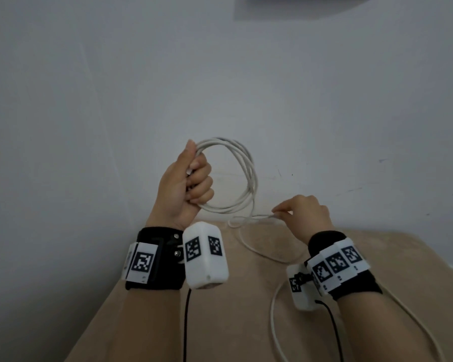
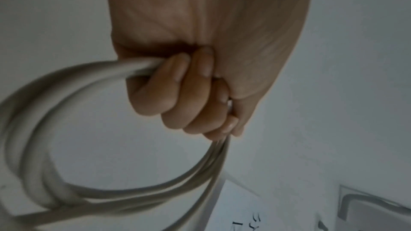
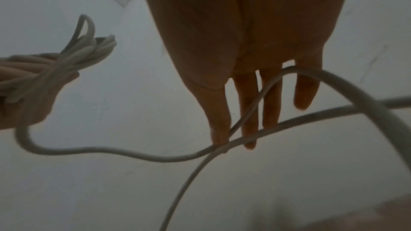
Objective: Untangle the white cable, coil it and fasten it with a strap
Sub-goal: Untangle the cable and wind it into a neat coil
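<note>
Nearest you, on the tan, softly napped table top (image 1: 246,322), the loose run of the white cable (image 1: 246,178) trails in a wide curve beneath your right wrist and off the near edge; a black lead (image 1: 185,325) hangs from your left wrist unit. Further out, your right hand (image 1: 305,218) pinches the smooth, round cable between thumb and forefinger just above the table's far edge, with the strand running roughly level, leftward toward the coil. Your right wrist view adds what the head view hides: the other fingers (image 3: 305,90) hang straight and apart, and two strands cross at the pinch, one arching over toward the right. Beyond that, your left hand (image 1: 186,186) is raised upright before the plain pale wall (image 1: 89,87), fingers curled tightly round several turns of cable. Those turns form a near-circular hoop standing on edge, its ring facing you and bulging to the right of the fist. Your left wrist view shows the strands (image 2: 33,147) bunched side by side, entering and leaving the fist.
</note>
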The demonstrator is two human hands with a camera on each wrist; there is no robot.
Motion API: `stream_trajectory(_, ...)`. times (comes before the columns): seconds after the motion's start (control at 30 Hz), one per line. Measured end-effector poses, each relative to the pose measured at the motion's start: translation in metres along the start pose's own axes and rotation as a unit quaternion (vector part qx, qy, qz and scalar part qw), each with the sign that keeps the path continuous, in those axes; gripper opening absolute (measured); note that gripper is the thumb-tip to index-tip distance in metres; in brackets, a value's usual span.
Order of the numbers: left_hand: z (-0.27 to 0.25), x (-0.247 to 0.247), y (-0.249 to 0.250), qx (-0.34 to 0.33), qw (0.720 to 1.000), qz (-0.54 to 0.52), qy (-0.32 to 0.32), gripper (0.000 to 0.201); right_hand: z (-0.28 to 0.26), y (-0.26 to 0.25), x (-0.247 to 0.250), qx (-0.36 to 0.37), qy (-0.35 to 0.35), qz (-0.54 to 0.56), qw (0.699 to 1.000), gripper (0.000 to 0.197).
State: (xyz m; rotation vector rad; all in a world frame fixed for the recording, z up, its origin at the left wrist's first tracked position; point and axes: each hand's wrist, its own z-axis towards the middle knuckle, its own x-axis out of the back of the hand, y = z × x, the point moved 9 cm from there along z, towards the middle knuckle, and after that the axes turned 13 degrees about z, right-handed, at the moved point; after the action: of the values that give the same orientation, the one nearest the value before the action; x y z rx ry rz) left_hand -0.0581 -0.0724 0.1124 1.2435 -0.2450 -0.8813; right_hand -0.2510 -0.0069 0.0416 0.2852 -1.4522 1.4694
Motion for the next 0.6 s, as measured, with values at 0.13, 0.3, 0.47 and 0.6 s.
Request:
stream_trajectory(0.13, 0.001, 0.016, -0.011, 0.027, 0.997, 0.049, 0.053, 0.042, -0.001, -0.006, 0.018, 0.038, 0.054, 0.1, 0.993, 0.03)
stream_trajectory(0.3, 0.004, 0.008, -0.021, 0.046, 0.996, 0.058, 0.048, 0.042, -0.01, -0.045, 0.037, 0.108, 0.048, 0.385, 0.915, 0.027)
stream_trajectory(0.47, 0.006, -0.002, -0.022, 0.046, 0.998, 0.04, 0.035, 0.042, -0.022, -0.071, -0.006, -0.02, -0.133, 0.649, 0.749, 0.039)
stream_trajectory(0.6, 0.006, 0.009, -0.019, 0.04, 0.998, 0.007, 0.053, 0.042, -0.03, -0.072, -0.023, -0.049, -0.211, 0.607, 0.764, 0.064)
